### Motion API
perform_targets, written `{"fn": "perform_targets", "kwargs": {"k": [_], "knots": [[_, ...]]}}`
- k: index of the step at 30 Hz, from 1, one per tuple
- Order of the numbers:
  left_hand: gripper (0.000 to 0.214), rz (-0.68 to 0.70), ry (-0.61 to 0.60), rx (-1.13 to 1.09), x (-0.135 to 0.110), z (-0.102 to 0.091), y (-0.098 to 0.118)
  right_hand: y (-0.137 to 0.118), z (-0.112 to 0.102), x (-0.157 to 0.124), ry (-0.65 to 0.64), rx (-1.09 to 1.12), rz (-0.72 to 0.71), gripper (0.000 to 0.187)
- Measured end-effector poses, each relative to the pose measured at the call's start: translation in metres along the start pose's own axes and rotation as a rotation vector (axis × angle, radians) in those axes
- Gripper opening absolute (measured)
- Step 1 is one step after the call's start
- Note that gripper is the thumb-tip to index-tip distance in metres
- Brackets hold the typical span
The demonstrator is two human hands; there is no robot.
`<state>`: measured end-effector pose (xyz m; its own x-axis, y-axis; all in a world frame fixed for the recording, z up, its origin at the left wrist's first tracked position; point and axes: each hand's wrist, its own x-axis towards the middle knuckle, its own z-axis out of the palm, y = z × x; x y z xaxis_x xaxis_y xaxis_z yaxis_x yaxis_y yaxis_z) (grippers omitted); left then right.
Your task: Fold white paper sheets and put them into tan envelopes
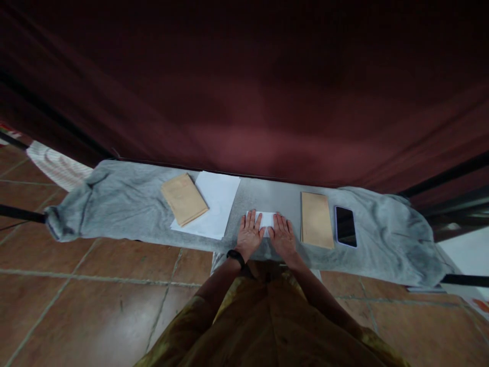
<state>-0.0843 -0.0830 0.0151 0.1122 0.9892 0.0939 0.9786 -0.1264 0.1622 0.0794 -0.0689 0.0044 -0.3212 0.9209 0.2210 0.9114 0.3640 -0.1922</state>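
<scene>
A small folded sheet of white paper (265,219) lies on the grey cloth in front of me. My left hand (250,232) rests flat on its left side, fingers stretched out, with a dark band on the wrist. On the right side of the paper, my right hand (281,234) also lies flat, its fingers extended. Both thumbs point inward near the middle of the paper. The palms cover its outer parts.
Brown envelopes (183,199) lie over a stack of white sheets (217,199) on the left. More brown envelopes (317,219) and a phone (346,227) are on the right. Grey cloth (126,204) covers the narrow surface; a dark red curtain (244,127) hangs behind.
</scene>
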Motion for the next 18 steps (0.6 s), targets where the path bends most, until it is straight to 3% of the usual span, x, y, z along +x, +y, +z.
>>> {"fn": "perform_targets", "kwargs": {"k": [11,18], "knots": [[0.058,-0.008,0.025,-0.013,0.002,-0.001,0.001,0.009,-0.001,-0.008,0.021,-0.049,0.003,0.057],[0.054,0.186,-0.008,-0.129,0.017,0.006,0.034,0.011,0.000,-0.008,-0.036,-0.073,0.001,0.060]]}}
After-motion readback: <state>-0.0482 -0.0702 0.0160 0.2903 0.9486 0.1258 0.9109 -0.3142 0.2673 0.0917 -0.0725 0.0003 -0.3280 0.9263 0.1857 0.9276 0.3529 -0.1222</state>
